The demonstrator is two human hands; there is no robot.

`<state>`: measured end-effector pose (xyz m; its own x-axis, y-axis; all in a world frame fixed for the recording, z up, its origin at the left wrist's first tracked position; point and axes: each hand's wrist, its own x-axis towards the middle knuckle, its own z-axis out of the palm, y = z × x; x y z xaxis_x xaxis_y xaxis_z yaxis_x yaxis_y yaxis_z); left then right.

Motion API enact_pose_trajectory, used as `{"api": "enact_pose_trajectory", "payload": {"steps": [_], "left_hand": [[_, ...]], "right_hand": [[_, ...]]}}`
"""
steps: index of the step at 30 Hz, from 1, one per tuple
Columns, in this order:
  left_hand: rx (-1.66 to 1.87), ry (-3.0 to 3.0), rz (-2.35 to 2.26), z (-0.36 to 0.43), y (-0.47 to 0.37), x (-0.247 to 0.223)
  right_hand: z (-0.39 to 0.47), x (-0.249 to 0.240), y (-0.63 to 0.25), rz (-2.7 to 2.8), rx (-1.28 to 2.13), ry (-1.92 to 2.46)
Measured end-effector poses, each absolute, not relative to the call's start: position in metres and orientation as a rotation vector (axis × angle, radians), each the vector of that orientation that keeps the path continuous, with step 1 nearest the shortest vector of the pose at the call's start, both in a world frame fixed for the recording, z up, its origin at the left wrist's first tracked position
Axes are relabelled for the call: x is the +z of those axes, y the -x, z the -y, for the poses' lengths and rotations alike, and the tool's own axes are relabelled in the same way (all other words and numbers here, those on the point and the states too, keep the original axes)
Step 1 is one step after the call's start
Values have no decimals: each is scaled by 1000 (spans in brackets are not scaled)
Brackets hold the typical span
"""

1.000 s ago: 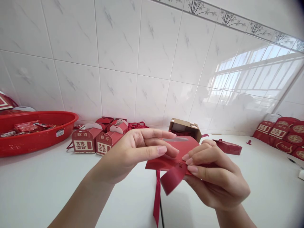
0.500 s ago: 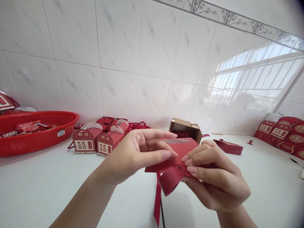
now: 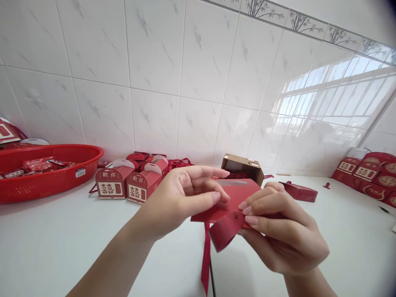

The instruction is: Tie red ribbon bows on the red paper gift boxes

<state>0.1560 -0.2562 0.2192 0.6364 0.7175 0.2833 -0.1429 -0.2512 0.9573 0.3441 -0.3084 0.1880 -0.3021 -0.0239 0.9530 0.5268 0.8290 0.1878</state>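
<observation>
In front of me is a red paper gift box, held above the table. A dark red strap curls in a loop at its near side, where a small red tab pokes through the surface. Below it hangs a red ribbon. My right hand pinches the box's right edge beside the strap's end. Over the box's left part lies my left hand, thumb and fingers apart; whether its fingertips press on the box I cannot tell.
Left stands a red plastic basin with wrapped packets. Near it are several folded red gift boxes. An open cardboard box stands behind my hands, and a flat red piece lies to its right. More red boxes stack at far right.
The view has shifted very slightly. My left fingers have lifted and spread a little from the box; the right hand's pinch stays the same.
</observation>
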Motion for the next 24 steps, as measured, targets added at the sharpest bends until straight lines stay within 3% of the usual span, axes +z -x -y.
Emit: {"api": "enact_pose_trajectory", "payload": {"steps": [4,7,11,24], "left_hand": [[990,-1753,-760,257,-158,223],[835,-1810,-930,256,-155,227],[611,-1760,-775,255,-152,229],[647,-1822,-614,254,-161,219]], "right_hand": [[310,188,-346,1793,-669,440],[312,190,-347,1757,-715,503],[313,193,-347,1760,-723,561],[311,190,-341,1751,-944,550]]}}
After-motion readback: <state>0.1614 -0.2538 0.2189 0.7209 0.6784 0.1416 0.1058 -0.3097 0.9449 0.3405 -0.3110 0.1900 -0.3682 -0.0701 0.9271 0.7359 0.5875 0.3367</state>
